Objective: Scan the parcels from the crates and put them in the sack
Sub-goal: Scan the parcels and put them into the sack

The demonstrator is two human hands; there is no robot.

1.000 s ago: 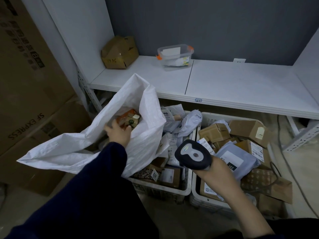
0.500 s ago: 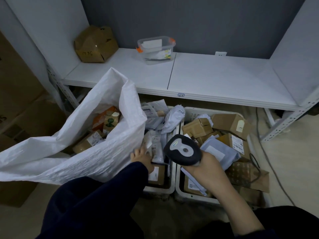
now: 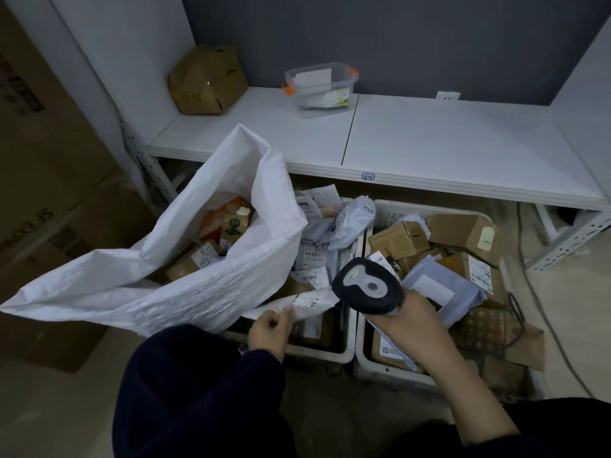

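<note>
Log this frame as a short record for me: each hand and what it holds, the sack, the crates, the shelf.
left hand: pinches the near edge of a flat white mailer, at the left crate
right hand: grips the scanner, above the right crate
sack: white, mouth open, boxed parcels inside, left of the crates
crates: side by side below the shelf, both hold parcels
on shelf: cardboard box, clear tub

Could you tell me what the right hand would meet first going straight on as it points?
Probably the labelled white mailers in the left crate, just past the scanner; depth is unclear.
</note>
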